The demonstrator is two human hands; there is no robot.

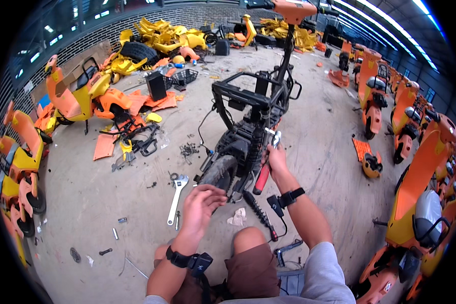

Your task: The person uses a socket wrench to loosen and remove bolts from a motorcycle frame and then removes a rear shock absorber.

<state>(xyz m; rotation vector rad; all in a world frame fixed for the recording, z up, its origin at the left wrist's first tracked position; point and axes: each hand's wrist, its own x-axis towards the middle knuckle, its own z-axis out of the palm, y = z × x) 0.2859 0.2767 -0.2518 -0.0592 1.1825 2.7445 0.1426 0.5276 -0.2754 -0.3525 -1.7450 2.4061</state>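
A partly stripped scooter with a black frame stands in front of me, its rear wheel toward me. My right hand is closed around a red-handled ratchet wrench, whose silver head is up beside the upper end of the rear shock absorber. The part that the head meets is too small to make out. My left hand is near the rear tyre, fingers stretched out and loosely bent, with nothing visible in it. Whether it touches the tyre, I cannot tell.
On the floor lie an adjustable wrench, a removed shock absorber, a pile of bolts and a crumpled paper. Orange and yellow scooters line both sides. Loose body panels are heaped at the back.
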